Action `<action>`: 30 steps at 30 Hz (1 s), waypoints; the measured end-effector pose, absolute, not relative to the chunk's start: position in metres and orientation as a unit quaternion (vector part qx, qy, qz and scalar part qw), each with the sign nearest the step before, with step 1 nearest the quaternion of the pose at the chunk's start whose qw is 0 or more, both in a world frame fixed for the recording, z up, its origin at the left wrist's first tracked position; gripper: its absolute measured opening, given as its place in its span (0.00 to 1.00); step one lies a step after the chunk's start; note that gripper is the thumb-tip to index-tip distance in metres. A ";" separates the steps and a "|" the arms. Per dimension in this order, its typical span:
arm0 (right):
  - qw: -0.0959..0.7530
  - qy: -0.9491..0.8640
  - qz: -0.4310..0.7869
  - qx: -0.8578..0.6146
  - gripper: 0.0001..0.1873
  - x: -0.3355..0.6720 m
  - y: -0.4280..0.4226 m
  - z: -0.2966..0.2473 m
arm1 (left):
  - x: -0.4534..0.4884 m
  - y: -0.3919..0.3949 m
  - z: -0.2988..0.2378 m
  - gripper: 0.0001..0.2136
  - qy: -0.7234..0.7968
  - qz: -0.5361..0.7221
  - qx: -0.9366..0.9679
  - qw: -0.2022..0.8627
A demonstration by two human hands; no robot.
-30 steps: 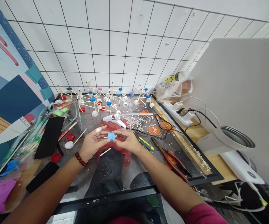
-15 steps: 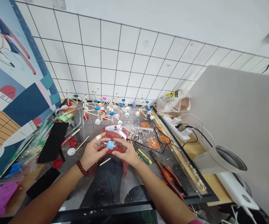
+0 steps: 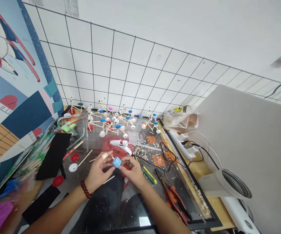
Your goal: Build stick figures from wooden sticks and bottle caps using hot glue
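Blue plastic cap point(image 3: 117, 162) pinched between both hands.
Left hand point(image 3: 97, 175) and right hand point(image 3: 133, 172) press fingertips together on it; short wooden stick point(image 3: 112, 158) points up-left.

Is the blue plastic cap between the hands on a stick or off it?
On, it seems: a thin wooden stick pokes out beside the blue plastic cap, held between the left hand and right hand.

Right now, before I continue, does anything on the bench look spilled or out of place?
Yes: pale wood shavings are scattered across the dark work surface, right of the hot glue gun, like loose, unswept debris.
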State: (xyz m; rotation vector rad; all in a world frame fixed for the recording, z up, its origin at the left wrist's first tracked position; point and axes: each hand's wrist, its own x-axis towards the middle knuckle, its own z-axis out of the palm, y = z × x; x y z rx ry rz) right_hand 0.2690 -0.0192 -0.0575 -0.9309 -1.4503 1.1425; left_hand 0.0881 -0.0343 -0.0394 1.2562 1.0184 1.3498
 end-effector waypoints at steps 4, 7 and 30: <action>0.502 -0.609 0.474 -0.392 0.12 0.269 -0.023 -0.054 | 0.087 -0.036 -0.038 0.25 0.423 0.542 0.546 0.479; 0.489 -0.613 0.492 -0.378 0.13 0.272 -0.025 -0.051 | 0.085 -0.036 -0.034 0.24 0.435 0.524 0.541 0.492; 0.499 -0.605 0.471 -0.405 0.09 0.277 -0.021 -0.041 | 0.078 -0.035 -0.033 0.20 0.430 0.526 0.590 0.437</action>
